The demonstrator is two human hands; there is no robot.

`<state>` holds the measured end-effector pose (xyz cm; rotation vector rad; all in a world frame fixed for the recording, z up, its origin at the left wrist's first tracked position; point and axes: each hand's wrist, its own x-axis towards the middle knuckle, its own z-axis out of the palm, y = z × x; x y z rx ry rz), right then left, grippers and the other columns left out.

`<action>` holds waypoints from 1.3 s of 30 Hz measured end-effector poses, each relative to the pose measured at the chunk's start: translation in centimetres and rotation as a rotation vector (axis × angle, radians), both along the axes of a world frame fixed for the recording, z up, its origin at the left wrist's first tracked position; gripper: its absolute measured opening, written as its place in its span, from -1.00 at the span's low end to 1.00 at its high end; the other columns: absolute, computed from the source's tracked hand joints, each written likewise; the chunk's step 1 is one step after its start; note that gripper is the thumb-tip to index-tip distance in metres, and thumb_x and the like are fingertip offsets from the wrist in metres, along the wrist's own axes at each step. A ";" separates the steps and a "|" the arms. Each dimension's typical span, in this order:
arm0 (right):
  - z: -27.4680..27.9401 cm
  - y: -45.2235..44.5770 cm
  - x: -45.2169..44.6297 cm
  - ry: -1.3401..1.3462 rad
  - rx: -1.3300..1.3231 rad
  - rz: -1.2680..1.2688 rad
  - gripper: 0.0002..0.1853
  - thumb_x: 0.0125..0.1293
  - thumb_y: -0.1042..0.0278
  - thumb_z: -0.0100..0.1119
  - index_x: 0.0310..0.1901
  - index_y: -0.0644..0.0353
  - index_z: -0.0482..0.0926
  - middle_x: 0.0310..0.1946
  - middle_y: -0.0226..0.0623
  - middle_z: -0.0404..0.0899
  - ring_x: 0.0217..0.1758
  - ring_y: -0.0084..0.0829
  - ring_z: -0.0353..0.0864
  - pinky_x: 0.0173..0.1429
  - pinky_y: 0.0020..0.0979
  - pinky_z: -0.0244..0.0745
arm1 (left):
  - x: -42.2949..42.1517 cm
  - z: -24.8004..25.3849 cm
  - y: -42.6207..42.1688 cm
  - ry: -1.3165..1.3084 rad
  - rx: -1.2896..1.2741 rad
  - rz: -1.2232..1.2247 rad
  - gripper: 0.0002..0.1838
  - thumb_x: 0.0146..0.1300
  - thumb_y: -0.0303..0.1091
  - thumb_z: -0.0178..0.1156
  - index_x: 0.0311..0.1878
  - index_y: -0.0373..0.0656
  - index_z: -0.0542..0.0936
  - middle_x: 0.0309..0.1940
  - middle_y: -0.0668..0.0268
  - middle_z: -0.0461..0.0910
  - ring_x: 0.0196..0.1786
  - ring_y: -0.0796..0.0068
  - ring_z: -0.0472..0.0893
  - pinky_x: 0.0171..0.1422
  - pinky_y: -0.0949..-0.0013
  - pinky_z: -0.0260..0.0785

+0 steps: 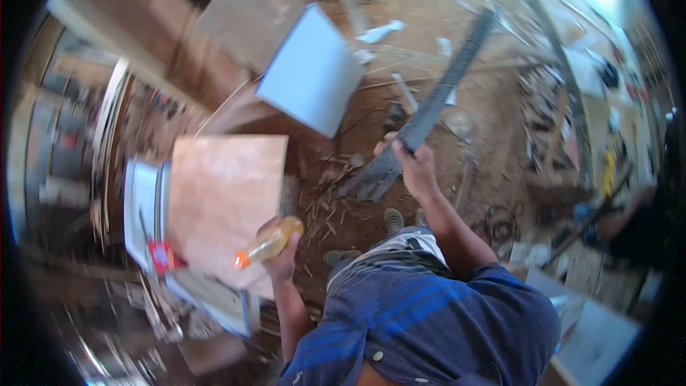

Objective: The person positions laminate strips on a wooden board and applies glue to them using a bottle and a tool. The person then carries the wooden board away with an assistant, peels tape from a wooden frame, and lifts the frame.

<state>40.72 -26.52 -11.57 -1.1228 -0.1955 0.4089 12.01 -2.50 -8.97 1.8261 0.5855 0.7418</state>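
My left hand [284, 261] is wrapped round a plastic bottle [275, 239] of yellowish liquid, its orange cap tilted down to the left. Beneath and beside it lies a light plywood panel [221, 193]. My right hand [418, 169] grips a long, dark grey, rough-textured strip [450, 86] near its lower end. That strip slants up and away to the right, and its near end looks split. What it is made of I cannot make out.
A white-faced box-like panel [307, 71] stands ahead. A red packet [166, 256] sits at the plywood's left. Wood scraps [325, 218] litter the dirt floor. Coiled cable [500, 225] lies to the right, near a pile of offcuts [547, 114].
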 end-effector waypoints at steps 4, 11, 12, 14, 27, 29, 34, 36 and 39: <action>1.1 10.6 -7.6 -0.096 -0.182 0.721 -0.75 0.71 0.31 0.23 0.20 0.28 0.71 -0.08 -0.35 0.84 -0.02 -0.52 0.75 0.14 -0.36 0.66 | -2.9 1.5 1.5 -0.075 -0.066 -0.017 -0.40 0.15 -0.59 0.61 0.26 -0.29 0.61 0.32 0.03 0.66 0.35 0.21 0.68 0.47 0.14 0.55; 2.1 22.8 -17.1 -0.578 -0.460 1.412 -0.76 0.68 0.23 0.29 0.07 0.24 0.76 -0.26 -0.44 0.76 -0.16 -0.66 0.57 -0.02 -0.38 0.57 | -11.4 3.7 4.2 -0.259 -0.495 0.137 -0.38 0.16 -0.54 0.62 0.30 -0.28 0.60 0.25 0.16 0.70 0.19 0.35 0.74 0.32 0.19 0.63; 2.1 23.9 -18.0 -0.618 -0.415 1.459 -0.75 0.68 0.23 0.27 0.12 0.24 0.74 -0.23 -0.32 0.77 -0.14 -0.56 0.60 0.01 -0.33 0.58 | -13.1 3.3 4.6 -0.256 -0.500 0.139 -0.34 0.18 -0.50 0.64 0.34 -0.28 0.57 0.19 0.22 0.71 0.16 0.41 0.74 0.29 0.21 0.64; 2.3 26.1 -20.4 -0.688 -0.328 1.540 -0.71 0.68 0.23 0.24 0.23 0.23 0.69 -0.17 -0.08 0.77 -0.12 -0.36 0.68 0.08 -0.23 0.60 | -15.9 2.8 5.5 -0.295 -0.495 0.267 -0.34 0.19 -0.52 0.62 0.35 -0.29 0.59 0.15 0.24 0.73 0.14 0.44 0.74 0.28 0.24 0.64; -0.5 39.1 -30.7 -0.445 -0.756 1.397 -0.61 0.77 0.08 0.09 -0.08 0.28 0.67 -0.39 -0.28 0.72 -0.43 -0.47 0.67 -0.23 -0.33 0.61 | -33.7 -4.8 16.9 -0.247 -0.526 0.606 -0.48 0.21 -0.56 0.53 0.27 -0.23 0.73 -0.06 0.39 0.77 -0.07 0.57 0.73 0.07 0.35 0.62; -2.9 41.2 -31.9 -0.497 -0.742 1.338 -0.59 0.78 0.07 0.05 -0.14 0.26 0.64 -0.44 -0.29 0.71 -0.50 -0.53 0.66 -0.35 -0.37 0.58 | -35.9 -5.2 19.2 -0.225 -0.547 0.616 -0.51 0.18 -0.54 0.53 0.22 -0.25 0.74 -0.07 0.38 0.78 -0.07 0.56 0.73 0.08 0.35 0.63; -6.3 46.2 -36.0 -0.442 -0.691 1.249 -0.59 0.78 0.02 0.03 -0.12 0.23 0.59 -0.44 -0.31 0.67 -0.48 -0.51 0.66 -0.37 -0.38 0.57 | -39.7 -7.0 24.9 -0.131 -0.484 0.584 -0.49 0.18 -0.56 0.48 0.25 -0.26 0.73 -0.01 0.33 0.80 0.00 0.48 0.76 0.16 0.29 0.64; -7.8 48.0 -36.9 -0.388 -0.644 1.198 -0.57 0.77 -0.01 0.03 -0.11 0.23 0.59 -0.43 -0.29 0.68 -0.46 -0.52 0.69 -0.35 -0.39 0.60 | -40.2 -7.3 26.7 -0.088 -0.518 0.542 -0.52 0.18 -0.55 0.50 0.21 -0.27 0.75 0.02 0.32 0.82 0.02 0.48 0.76 0.18 0.29 0.64; -10.0 50.3 -37.0 -0.313 -0.653 1.158 -0.56 0.75 -0.02 0.06 -0.03 0.27 0.62 -0.38 -0.19 0.74 -0.36 -0.39 0.77 -0.22 -0.28 0.67 | -38.7 -6.1 28.7 -0.103 -0.596 0.455 -0.52 0.18 -0.53 0.52 0.22 -0.26 0.75 0.04 0.30 0.82 0.03 0.46 0.76 0.22 0.28 0.62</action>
